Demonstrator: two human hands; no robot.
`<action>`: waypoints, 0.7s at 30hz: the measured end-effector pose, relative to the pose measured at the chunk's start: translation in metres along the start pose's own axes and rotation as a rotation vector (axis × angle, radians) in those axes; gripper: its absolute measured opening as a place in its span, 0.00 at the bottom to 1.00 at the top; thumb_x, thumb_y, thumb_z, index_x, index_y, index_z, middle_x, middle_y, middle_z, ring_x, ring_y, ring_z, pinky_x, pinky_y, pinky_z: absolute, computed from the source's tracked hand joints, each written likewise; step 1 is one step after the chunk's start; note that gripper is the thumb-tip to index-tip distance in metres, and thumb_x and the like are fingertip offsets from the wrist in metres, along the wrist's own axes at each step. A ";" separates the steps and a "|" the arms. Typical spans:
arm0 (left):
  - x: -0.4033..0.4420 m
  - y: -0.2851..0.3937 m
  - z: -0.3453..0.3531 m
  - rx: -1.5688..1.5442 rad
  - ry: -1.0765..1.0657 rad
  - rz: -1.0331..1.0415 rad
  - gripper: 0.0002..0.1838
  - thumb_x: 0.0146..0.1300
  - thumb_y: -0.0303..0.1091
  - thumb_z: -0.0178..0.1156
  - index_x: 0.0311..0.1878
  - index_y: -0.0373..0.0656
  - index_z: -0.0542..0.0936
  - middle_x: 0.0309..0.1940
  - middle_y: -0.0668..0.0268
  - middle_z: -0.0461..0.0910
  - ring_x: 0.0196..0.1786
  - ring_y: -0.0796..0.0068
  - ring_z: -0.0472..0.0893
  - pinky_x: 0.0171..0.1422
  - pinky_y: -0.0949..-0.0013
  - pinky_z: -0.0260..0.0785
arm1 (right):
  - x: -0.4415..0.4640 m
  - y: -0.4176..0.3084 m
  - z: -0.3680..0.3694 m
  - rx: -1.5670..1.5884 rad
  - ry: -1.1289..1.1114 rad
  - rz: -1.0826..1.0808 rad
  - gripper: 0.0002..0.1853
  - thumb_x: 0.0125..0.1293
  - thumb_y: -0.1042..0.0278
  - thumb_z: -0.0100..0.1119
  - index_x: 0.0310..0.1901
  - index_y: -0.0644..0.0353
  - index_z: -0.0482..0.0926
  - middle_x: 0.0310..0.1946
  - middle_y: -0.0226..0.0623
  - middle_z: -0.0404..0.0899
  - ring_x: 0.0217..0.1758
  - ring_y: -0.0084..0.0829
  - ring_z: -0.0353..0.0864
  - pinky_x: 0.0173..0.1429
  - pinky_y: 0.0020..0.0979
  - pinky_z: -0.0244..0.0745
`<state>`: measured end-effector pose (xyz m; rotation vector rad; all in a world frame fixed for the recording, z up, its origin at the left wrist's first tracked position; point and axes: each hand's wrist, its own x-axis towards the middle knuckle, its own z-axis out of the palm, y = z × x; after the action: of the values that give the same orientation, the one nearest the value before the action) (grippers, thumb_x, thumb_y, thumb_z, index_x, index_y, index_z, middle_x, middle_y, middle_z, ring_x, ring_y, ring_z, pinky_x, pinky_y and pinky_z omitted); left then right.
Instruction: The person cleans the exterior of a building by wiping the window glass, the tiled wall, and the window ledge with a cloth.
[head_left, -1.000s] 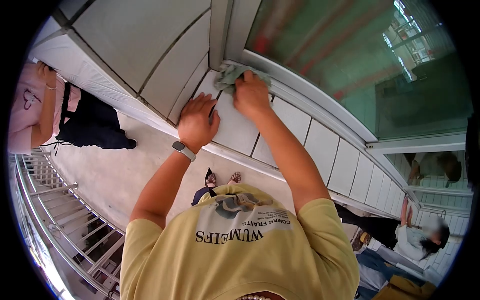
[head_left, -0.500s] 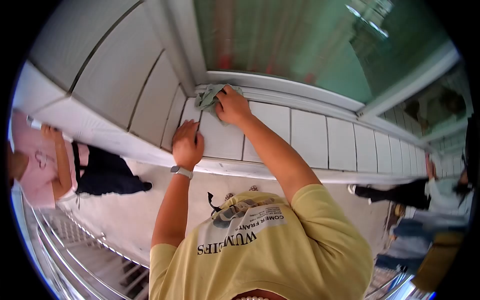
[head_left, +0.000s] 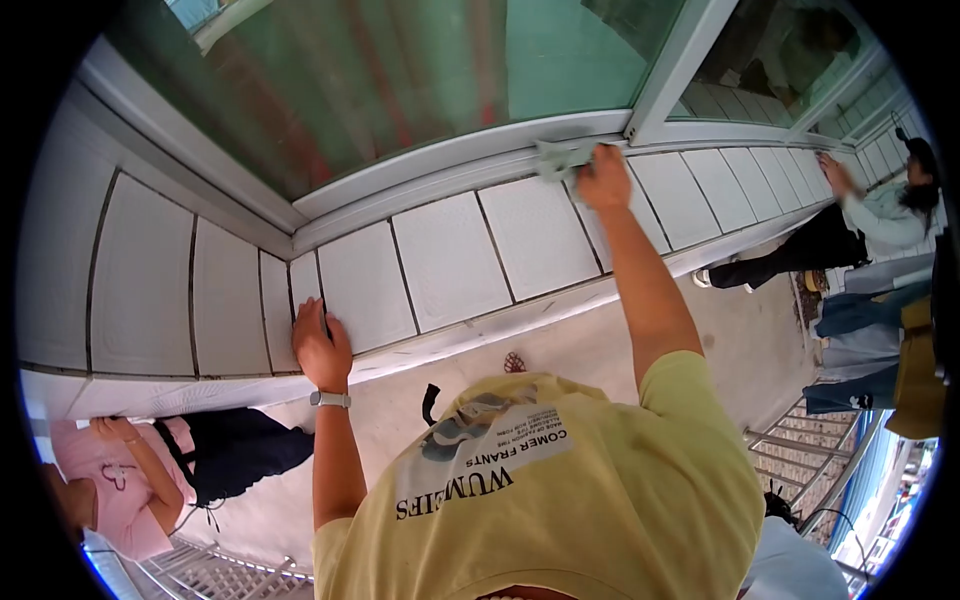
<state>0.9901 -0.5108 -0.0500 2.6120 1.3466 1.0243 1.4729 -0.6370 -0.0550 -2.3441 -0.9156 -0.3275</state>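
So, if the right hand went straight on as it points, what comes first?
Probably the white lower window frame, just ahead of the right hand and its cloth; any gap is unclear.

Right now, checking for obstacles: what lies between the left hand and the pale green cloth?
The head view shows only bare, dark-jointed white rectangular tiles from the left hand to the cloth.

Cloth (head_left: 556,161): part hidden under right hand (head_left: 605,180), at grip. Left hand (head_left: 322,348), well left of grip: palm hidden. Window pane (head_left: 420,75), beyond grip: cut off by top edge. Yellow shirt (head_left: 570,490), nearer than grip: cut off by bottom edge, smallest print (head_left: 540,414) unreadable. Person in pale top (head_left: 890,218), right of grip: blurred.
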 end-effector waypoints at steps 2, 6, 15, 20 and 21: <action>-0.001 -0.002 0.002 0.027 -0.003 0.005 0.15 0.63 0.30 0.53 0.49 0.33 0.79 0.53 0.48 0.78 0.59 0.47 0.75 0.66 0.53 0.63 | 0.012 0.031 -0.015 -0.144 0.017 0.146 0.13 0.55 0.66 0.57 0.42 0.59 0.72 0.47 0.48 0.74 0.49 0.51 0.77 0.49 0.50 0.75; 0.000 0.002 0.000 0.022 -0.004 -0.023 0.15 0.63 0.30 0.53 0.49 0.32 0.79 0.53 0.47 0.78 0.60 0.47 0.74 0.66 0.52 0.63 | 0.019 0.047 -0.026 -0.126 0.100 0.284 0.14 0.55 0.63 0.58 0.41 0.59 0.73 0.46 0.47 0.75 0.48 0.52 0.77 0.49 0.49 0.75; 0.000 0.000 0.002 -0.024 0.011 -0.071 0.15 0.61 0.29 0.54 0.48 0.33 0.79 0.53 0.48 0.78 0.60 0.47 0.74 0.65 0.53 0.64 | 0.025 0.052 -0.025 0.016 0.185 0.346 0.14 0.55 0.63 0.57 0.41 0.60 0.76 0.45 0.46 0.77 0.49 0.51 0.77 0.52 0.46 0.74; -0.001 0.001 0.002 -0.006 0.028 -0.075 0.14 0.62 0.30 0.54 0.48 0.33 0.79 0.53 0.48 0.78 0.59 0.48 0.75 0.65 0.54 0.64 | 0.036 0.077 -0.021 0.748 0.462 0.341 0.12 0.53 0.72 0.57 0.41 0.61 0.78 0.39 0.42 0.81 0.45 0.37 0.80 0.52 0.32 0.72; -0.001 0.000 0.002 0.001 0.031 -0.064 0.14 0.62 0.30 0.54 0.48 0.33 0.79 0.52 0.48 0.78 0.60 0.48 0.74 0.66 0.53 0.64 | 0.041 0.080 -0.027 0.751 0.475 0.318 0.12 0.53 0.72 0.57 0.41 0.61 0.78 0.39 0.42 0.81 0.45 0.37 0.80 0.52 0.32 0.72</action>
<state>0.9910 -0.5115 -0.0521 2.5461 1.4275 1.0600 1.5572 -0.6781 -0.0515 -1.5765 -0.3324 -0.3172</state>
